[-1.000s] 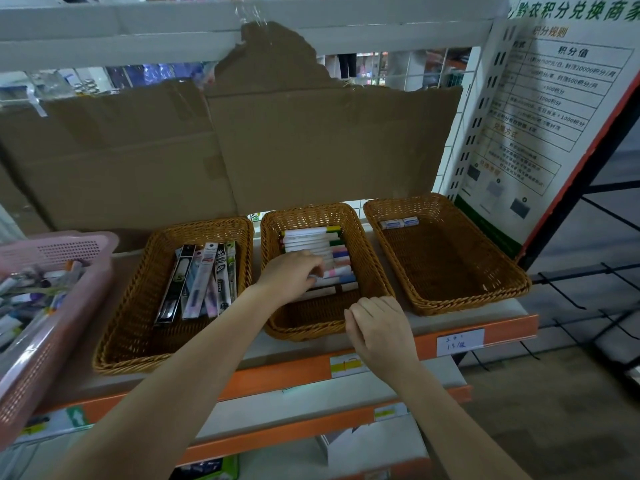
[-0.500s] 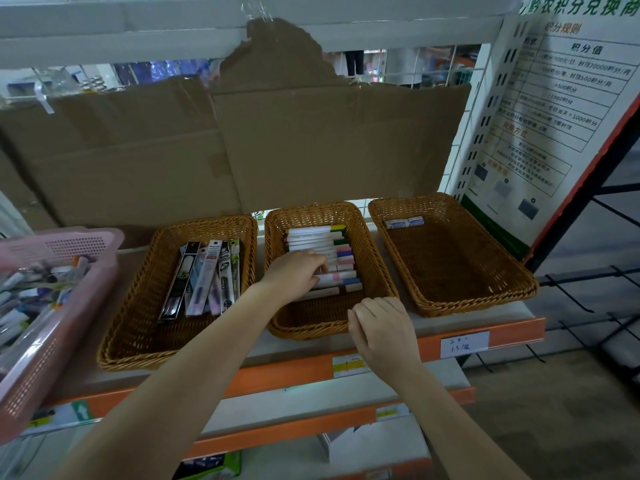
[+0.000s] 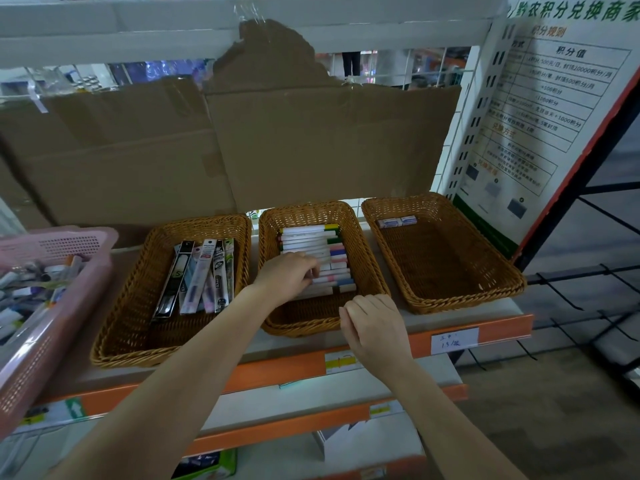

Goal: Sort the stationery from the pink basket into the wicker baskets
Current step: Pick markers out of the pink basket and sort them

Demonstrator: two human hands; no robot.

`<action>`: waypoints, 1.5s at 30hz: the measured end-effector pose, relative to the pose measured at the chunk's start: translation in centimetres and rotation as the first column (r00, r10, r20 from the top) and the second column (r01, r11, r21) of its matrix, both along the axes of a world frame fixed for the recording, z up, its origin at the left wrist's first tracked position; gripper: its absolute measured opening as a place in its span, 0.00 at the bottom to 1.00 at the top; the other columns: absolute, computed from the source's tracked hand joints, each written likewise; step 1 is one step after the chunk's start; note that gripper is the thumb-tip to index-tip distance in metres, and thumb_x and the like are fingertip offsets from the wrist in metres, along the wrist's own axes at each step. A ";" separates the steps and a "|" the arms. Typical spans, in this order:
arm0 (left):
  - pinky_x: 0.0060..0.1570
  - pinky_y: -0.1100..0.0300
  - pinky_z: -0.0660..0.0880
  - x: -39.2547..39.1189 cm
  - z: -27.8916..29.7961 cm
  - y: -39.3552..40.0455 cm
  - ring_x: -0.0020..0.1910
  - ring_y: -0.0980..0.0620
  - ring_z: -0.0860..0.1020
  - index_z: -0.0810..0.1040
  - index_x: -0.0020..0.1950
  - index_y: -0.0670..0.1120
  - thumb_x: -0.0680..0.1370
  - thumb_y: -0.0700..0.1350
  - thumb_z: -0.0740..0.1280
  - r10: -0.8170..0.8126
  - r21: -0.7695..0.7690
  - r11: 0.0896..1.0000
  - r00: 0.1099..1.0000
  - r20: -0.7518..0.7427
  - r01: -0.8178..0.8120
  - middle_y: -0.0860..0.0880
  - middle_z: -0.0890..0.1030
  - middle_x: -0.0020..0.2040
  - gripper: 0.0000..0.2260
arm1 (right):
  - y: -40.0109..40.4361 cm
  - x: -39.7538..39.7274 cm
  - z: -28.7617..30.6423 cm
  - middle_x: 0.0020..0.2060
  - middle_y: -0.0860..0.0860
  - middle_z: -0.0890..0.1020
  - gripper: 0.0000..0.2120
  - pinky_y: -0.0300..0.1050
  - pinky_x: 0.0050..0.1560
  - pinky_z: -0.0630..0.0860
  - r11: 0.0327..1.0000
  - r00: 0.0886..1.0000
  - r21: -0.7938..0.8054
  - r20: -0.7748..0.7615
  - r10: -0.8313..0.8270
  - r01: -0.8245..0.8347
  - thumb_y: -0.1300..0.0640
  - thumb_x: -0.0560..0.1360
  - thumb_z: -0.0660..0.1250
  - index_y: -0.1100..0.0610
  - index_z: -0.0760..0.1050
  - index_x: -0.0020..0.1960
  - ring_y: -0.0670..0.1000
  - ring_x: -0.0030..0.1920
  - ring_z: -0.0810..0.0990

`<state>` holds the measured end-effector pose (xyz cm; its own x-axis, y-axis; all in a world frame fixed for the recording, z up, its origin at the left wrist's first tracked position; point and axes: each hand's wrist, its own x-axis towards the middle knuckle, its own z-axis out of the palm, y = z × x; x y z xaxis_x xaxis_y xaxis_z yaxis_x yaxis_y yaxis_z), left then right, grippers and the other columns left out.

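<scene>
Three wicker baskets stand in a row on the shelf. The left basket [image 3: 117,327] holds several packaged pens [image 3: 201,275]. The middle basket [image 3: 367,268] holds a row of white markers [image 3: 311,237] with coloured caps. My left hand [image 3: 285,277] is inside it, fingers curled on the markers near the front of the row. My right hand [image 3: 372,327] hovers at the middle basket's front rim, fingers loosely curled, holding nothing. The right basket [image 3: 450,265] holds two small erasers [image 3: 396,222] at its back. The pink basket [image 3: 55,306] at far left is full of mixed stationery.
Brown cardboard sheets [image 3: 277,143] back the shelf behind the baskets. A printed sign [image 3: 554,109] leans at the right. The shelf's orange edge [image 3: 294,365] carries price labels. A lower shelf with boxes lies below, and black wire racks stand at far right.
My left hand has stayed on the markers in the middle basket, shifting only slightly. My right hand has stayed by the basket's front rim. The view has drifted a little.
</scene>
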<state>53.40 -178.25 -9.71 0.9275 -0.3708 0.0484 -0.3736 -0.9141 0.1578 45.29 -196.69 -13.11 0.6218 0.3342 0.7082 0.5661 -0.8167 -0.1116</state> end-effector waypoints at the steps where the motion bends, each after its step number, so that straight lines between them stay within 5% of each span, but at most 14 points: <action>1: 0.49 0.57 0.74 -0.2 0.1 0.1 0.52 0.52 0.75 0.76 0.54 0.50 0.78 0.44 0.65 0.007 0.011 1.000 1.000 0.007 -0.008 0.50 0.78 0.54 0.06 | 0.0 0.0 0.0 0.28 0.49 0.73 0.15 0.43 0.37 0.70 1.000 1.000 -0.001 -0.001 -0.002 0.002 0.57 0.77 0.57 0.56 0.74 0.33 0.49 0.30 0.73; 13: 0.41 0.58 0.76 -3.4 0.8 0.4 0.50 0.51 0.75 0.76 0.55 0.48 0.81 0.48 0.57 0.092 0.132 0.983 0.960 0.264 -0.130 0.50 0.78 0.51 0.10 | -0.7 0.7 1.7 0.24 0.48 0.72 0.17 0.43 0.33 0.67 0.984 0.978 -0.101 -0.162 0.131 -0.149 0.56 0.77 0.57 0.55 0.70 0.30 0.49 0.26 0.71; 17: 0.39 0.58 0.72 -4.9 2.3 1.3 0.49 0.50 0.76 0.77 0.53 0.47 0.81 0.49 0.56 0.137 0.149 0.970 0.939 0.316 -0.192 0.50 0.79 0.49 0.11 | -0.9 2.3 3.2 0.31 0.50 0.74 0.16 0.44 0.35 0.66 0.957 0.920 -0.173 -0.358 0.161 -0.234 0.53 0.80 0.58 0.56 0.71 0.36 0.51 0.33 0.75; 22: 0.39 0.55 0.72 -6.8 4.9 3.5 0.51 0.47 0.76 0.77 0.54 0.46 0.81 0.49 0.56 0.175 0.231 0.938 0.928 0.329 -0.259 0.48 0.79 0.50 0.12 | 1.2 3.7 6.0 0.38 0.51 0.77 0.16 0.45 0.36 0.73 0.944 0.904 -0.268 -0.423 0.066 -0.195 0.51 0.81 0.55 0.57 0.76 0.44 0.51 0.39 0.76; 26: 0.42 0.53 0.75 -9.1 6.1 6.3 0.50 0.46 0.78 0.78 0.52 0.46 0.81 0.49 0.56 0.178 0.300 0.914 0.934 0.310 -0.274 0.47 0.80 0.50 0.13 | 4.6 3.3 8.0 0.33 0.49 0.72 0.14 0.44 0.33 0.69 0.920 0.857 -0.335 -0.516 0.004 -0.205 0.53 0.81 0.55 0.56 0.72 0.40 0.51 0.36 0.75; 35: 0.35 0.57 0.67 -14.5 9.2 17.7 0.51 0.44 0.79 0.78 0.55 0.47 0.78 0.50 0.59 0.282 0.347 0.862 0.918 0.278 -0.370 0.47 0.81 0.52 0.12 | 16.5 -0.8 11.8 0.41 0.52 0.77 0.15 0.47 0.36 0.73 0.919 0.866 -0.358 -0.498 -0.037 -0.166 0.52 0.81 0.53 0.58 0.75 0.47 0.52 0.41 0.77; 40: 0.44 0.54 0.74 -17.1 10.2 25.4 0.53 0.42 0.79 0.77 0.58 0.47 0.78 0.48 0.60 0.383 0.301 0.841 0.888 0.254 -0.449 0.46 0.81 0.54 0.12 | 23.7 -2.5 12.9 0.38 0.52 0.77 0.15 0.45 0.35 0.68 0.923 0.873 -0.317 -0.486 0.037 -0.216 0.53 0.81 0.52 0.56 0.72 0.41 0.53 0.40 0.76; 45: 0.38 0.57 0.69 -18.7 9.1 31.7 0.50 0.46 0.80 0.80 0.55 0.47 0.79 0.45 0.59 0.471 0.298 0.793 0.845 0.253 -0.531 0.48 0.81 0.52 0.12 | 31.0 -3.0 13.1 0.47 0.54 0.79 0.15 0.50 0.44 0.75 0.916 0.865 -0.285 -0.488 0.116 -0.284 0.53 0.81 0.54 0.58 0.77 0.52 0.56 0.49 0.77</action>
